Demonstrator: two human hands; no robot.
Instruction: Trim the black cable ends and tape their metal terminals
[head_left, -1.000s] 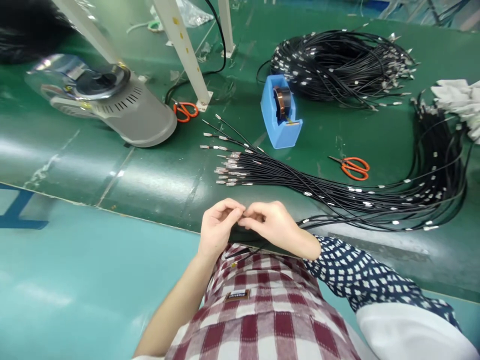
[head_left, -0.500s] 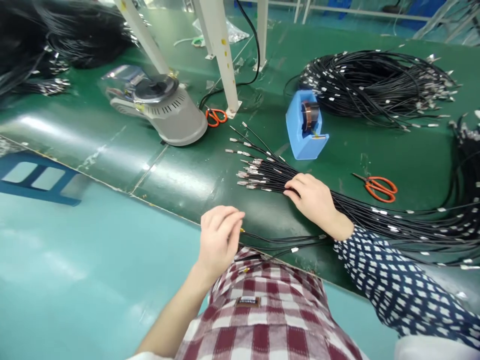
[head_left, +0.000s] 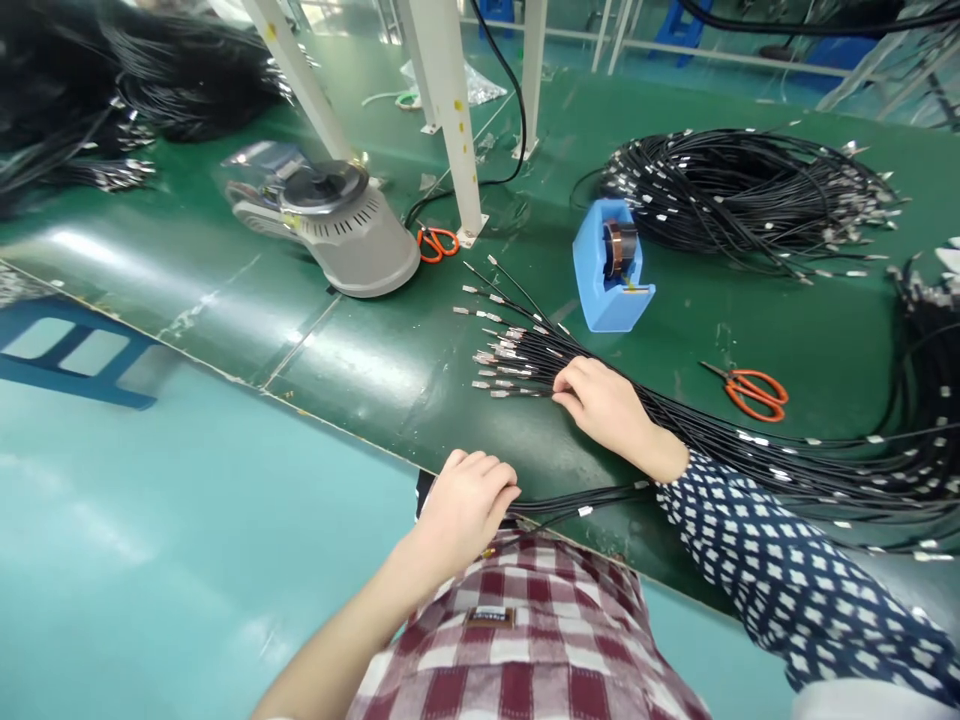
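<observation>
A bundle of black cables [head_left: 697, 430] with small white labels runs across the green table, its metal-tipped ends fanned out to the left. My right hand [head_left: 600, 405] lies at the near side of the fan, thumb and fingertips pinched on a black cable close to its ends. At the table's front edge, my left hand [head_left: 469, 505] has its fingers curled round the ends of a few separate black cables [head_left: 577, 500]. Those ends are hidden by the hand. One loose cable with a gold tip hangs by the checked apron [head_left: 487, 590].
A blue tape dispenser [head_left: 611, 270] stands behind the bundle. Orange scissors [head_left: 756, 393] lie at right, another pair [head_left: 437, 243] by a white post [head_left: 461, 140]. A grey round machine [head_left: 360, 230] stands left. A coil of cables [head_left: 742, 195] lies at back right.
My left hand has moved right, onto the ends of the separate cables, and its fingers have closed. My right hand has shifted slightly left and towards me along the bundle.
</observation>
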